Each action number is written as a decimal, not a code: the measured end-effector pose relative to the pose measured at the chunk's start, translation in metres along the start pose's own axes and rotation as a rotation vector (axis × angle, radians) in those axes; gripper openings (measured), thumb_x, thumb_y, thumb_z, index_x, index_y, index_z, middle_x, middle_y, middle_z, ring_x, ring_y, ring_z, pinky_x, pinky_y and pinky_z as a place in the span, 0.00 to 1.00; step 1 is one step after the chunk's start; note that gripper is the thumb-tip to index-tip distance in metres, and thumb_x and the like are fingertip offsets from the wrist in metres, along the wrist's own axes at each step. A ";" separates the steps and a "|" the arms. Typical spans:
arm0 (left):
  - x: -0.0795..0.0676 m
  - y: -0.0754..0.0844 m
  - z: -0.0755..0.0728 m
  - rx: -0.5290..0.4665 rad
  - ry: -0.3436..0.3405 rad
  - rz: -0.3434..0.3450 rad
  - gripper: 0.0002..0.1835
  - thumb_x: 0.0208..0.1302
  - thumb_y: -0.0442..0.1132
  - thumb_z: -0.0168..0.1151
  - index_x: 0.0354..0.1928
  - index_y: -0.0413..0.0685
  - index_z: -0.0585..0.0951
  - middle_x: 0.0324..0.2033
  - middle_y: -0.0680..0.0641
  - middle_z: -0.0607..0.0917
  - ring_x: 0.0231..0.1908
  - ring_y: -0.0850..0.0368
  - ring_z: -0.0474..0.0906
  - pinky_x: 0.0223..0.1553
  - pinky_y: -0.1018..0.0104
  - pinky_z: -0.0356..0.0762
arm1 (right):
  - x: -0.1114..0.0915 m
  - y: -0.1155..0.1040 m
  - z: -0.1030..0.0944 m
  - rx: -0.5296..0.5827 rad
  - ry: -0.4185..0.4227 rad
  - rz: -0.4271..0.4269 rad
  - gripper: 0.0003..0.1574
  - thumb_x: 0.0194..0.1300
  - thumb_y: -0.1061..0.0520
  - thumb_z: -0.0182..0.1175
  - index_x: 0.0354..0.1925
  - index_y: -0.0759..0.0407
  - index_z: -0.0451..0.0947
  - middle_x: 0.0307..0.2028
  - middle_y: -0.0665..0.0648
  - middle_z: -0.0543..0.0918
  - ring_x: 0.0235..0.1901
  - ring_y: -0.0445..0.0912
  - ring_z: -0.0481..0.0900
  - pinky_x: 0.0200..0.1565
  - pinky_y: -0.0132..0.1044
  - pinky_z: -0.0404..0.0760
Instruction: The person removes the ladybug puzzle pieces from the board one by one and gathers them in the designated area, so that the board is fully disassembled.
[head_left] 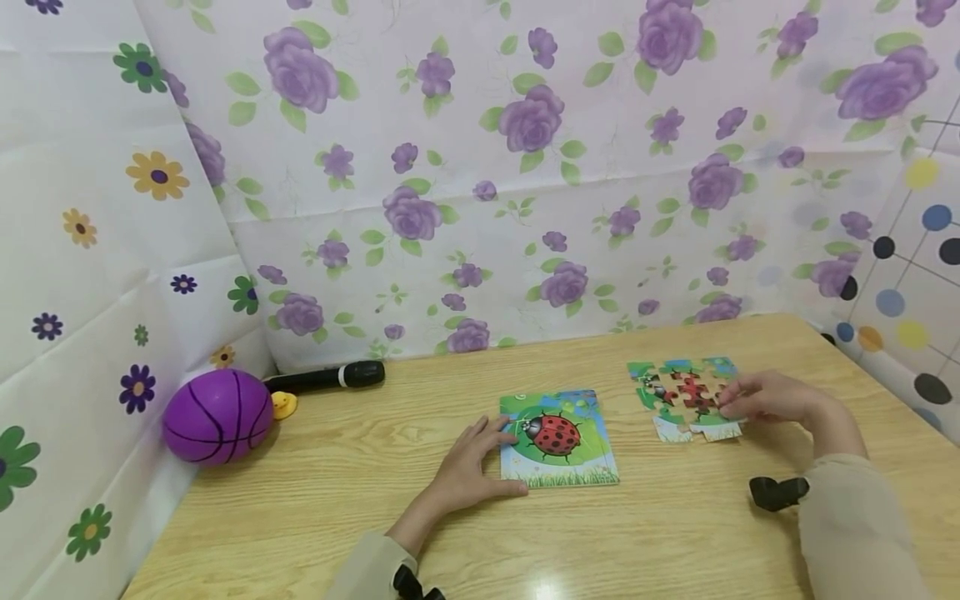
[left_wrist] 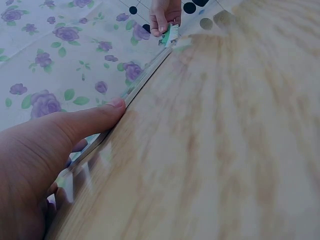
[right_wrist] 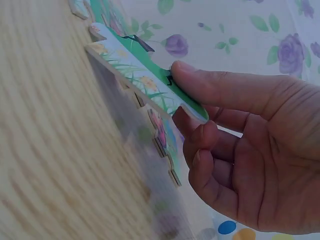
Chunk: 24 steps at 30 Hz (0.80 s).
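Observation:
In the head view a square ladybug picture board (head_left: 558, 439) lies on the table. My left hand (head_left: 467, 473) rests at its left side, fingers spread over the left edge and thumb along the lower edge; in the left wrist view that thumb (left_wrist: 102, 119) touches the rim. Right of the board lies a ladybug jigsaw puzzle (head_left: 678, 390) with gaps between its pieces. My right hand (head_left: 768, 398) is at the puzzle's right side. Close up, it pinches a jigsaw piece (right_wrist: 145, 75) with green ground, grass and flowers between thumb and fingers, tilted above the wooden surface.
A purple ball (head_left: 217, 417) sits at the table's left edge, beside a small yellow rubber duck (head_left: 283, 405) and a black microphone (head_left: 330, 377). Flower-printed cloth (head_left: 480, 250) hangs behind the table. Black camera mounts (head_left: 778, 493) stick out at both wrists.

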<state>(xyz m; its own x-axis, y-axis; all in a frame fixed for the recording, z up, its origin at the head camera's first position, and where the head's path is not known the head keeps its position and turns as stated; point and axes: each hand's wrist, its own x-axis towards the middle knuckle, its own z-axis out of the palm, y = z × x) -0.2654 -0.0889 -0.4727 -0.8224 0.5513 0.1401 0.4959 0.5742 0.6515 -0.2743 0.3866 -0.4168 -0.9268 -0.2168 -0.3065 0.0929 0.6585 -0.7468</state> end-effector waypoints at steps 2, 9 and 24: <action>0.000 0.000 0.000 -0.001 0.000 0.000 0.37 0.50 0.58 0.74 0.62 0.53 0.76 0.74 0.48 0.62 0.76 0.38 0.47 0.75 0.36 0.42 | 0.001 0.000 0.001 -0.007 0.005 0.001 0.24 0.67 0.50 0.61 0.51 0.68 0.75 0.28 0.47 0.73 0.24 0.38 0.66 0.28 0.30 0.70; 0.000 0.000 0.000 -0.004 -0.003 -0.003 0.37 0.50 0.59 0.74 0.62 0.53 0.76 0.75 0.48 0.62 0.76 0.38 0.46 0.75 0.36 0.42 | 0.004 0.001 0.003 -0.027 0.005 0.008 0.26 0.66 0.51 0.62 0.52 0.70 0.75 0.28 0.47 0.74 0.25 0.38 0.67 0.29 0.30 0.71; -0.001 0.003 -0.002 -0.013 -0.008 -0.005 0.36 0.51 0.57 0.74 0.62 0.54 0.76 0.75 0.48 0.62 0.76 0.38 0.46 0.75 0.36 0.41 | -0.001 -0.005 -0.001 -0.094 -0.017 0.028 0.25 0.65 0.52 0.62 0.51 0.71 0.75 0.37 0.52 0.79 0.34 0.40 0.72 0.37 0.32 0.76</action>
<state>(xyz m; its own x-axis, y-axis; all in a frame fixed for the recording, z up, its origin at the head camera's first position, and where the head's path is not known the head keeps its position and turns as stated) -0.2638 -0.0893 -0.4692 -0.8226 0.5535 0.1304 0.4879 0.5691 0.6618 -0.2741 0.3845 -0.4118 -0.9181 -0.2085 -0.3370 0.0836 0.7293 -0.6791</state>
